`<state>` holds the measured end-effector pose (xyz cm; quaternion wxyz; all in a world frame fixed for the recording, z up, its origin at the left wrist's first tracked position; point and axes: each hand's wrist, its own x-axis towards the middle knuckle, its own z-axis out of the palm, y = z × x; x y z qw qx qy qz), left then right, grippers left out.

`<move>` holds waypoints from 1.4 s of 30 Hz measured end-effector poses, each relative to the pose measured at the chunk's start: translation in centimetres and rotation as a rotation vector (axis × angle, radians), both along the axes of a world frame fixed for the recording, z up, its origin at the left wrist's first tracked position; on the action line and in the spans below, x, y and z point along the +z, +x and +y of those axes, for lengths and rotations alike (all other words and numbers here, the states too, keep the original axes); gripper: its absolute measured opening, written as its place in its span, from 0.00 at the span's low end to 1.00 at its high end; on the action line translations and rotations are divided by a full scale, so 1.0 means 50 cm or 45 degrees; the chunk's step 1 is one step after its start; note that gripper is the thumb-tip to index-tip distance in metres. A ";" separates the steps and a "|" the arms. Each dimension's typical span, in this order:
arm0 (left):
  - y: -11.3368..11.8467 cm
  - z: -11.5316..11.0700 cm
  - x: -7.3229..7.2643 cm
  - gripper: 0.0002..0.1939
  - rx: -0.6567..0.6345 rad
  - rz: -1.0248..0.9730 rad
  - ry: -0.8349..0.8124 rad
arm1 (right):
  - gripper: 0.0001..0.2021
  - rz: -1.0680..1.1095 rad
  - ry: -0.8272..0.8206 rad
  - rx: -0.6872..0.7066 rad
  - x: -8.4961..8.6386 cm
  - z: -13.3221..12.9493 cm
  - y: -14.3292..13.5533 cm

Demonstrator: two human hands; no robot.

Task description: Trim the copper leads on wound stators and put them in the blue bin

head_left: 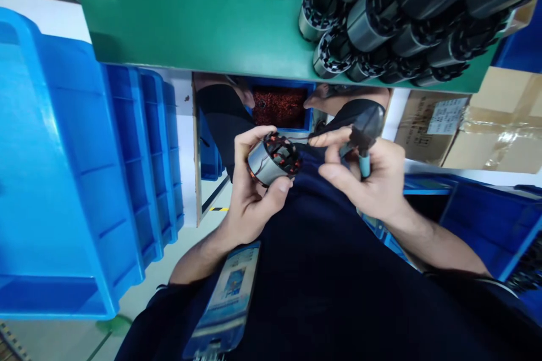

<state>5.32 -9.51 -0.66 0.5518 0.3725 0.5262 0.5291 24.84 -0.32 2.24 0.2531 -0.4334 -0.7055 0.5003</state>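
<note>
My left hand (254, 192) is wrapped round a motor stator (267, 163), a silvery cylinder with copper windings and black insulation inside. The stator is tilted, its open end turned toward my right hand. A thin dark wire runs from its top edge across to the fingers of my right hand (372, 180). Those fingers are closed round a pair of cutting pliers (365, 132) with dark jaws and a light-blue grip. The wire's end lies near my right index fingertip; whether it is pinched there I cannot tell.
Several more stators (332, 53) stand on the right of a green bench top (178, 17). Below the bench, a blue bin (279, 107) holds reddish copper scraps between my legs. Stacked blue crates (63, 169) rise at left. Cardboard boxes (486, 124) and another blue crate (486, 214) are at right.
</note>
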 end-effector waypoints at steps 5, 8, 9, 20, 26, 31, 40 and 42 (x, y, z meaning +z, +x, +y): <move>0.009 0.005 0.001 0.28 0.015 0.196 0.043 | 0.16 0.108 -0.097 -0.103 -0.023 -0.022 -0.047; 0.012 0.002 -0.008 0.29 0.057 0.106 -0.032 | 0.20 0.184 -0.112 -0.124 -0.038 -0.021 -0.054; 0.012 0.001 -0.012 0.30 0.060 0.098 -0.040 | 0.21 0.196 -0.126 -0.123 -0.040 -0.018 -0.053; 0.006 -0.001 -0.027 0.27 0.003 -0.301 -0.132 | 0.18 -0.134 0.002 0.142 0.009 -0.004 0.037; 0.000 -0.006 -0.018 0.27 -0.005 -0.288 -0.134 | 0.35 -0.310 0.207 0.405 0.029 -0.013 0.036; 0.002 -0.015 -0.017 0.29 -0.018 -0.279 -0.153 | 0.37 -0.331 0.241 0.460 0.034 -0.009 0.024; 0.005 -0.026 -0.025 0.29 -0.009 -0.250 -0.156 | 0.27 -0.446 0.316 0.478 0.027 -0.009 0.031; 0.006 -0.026 -0.036 0.28 0.009 -0.285 -0.130 | 0.24 -0.407 0.279 0.465 0.011 -0.006 0.025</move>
